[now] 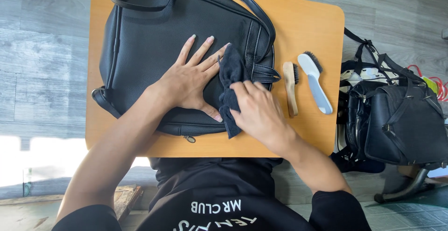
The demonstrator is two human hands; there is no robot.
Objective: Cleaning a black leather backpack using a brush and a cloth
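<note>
A black leather backpack (149, 39) lies flat on a small wooden table (308, 25). My left hand (189, 79) rests flat on the backpack's front with its fingers spread, pressing it down. My right hand (259, 114) grips a dark cloth (232, 74) bunched against the backpack's right side, near its strap buckles. The cloth's lower end hangs over the bag's bottom edge.
Two brushes lie on the table to the right of the backpack: a wooden one (291, 88) and a white-handled one (315, 81). Several black bags (401, 119) are piled on a stand right of the table. Grey plank floor surrounds the table.
</note>
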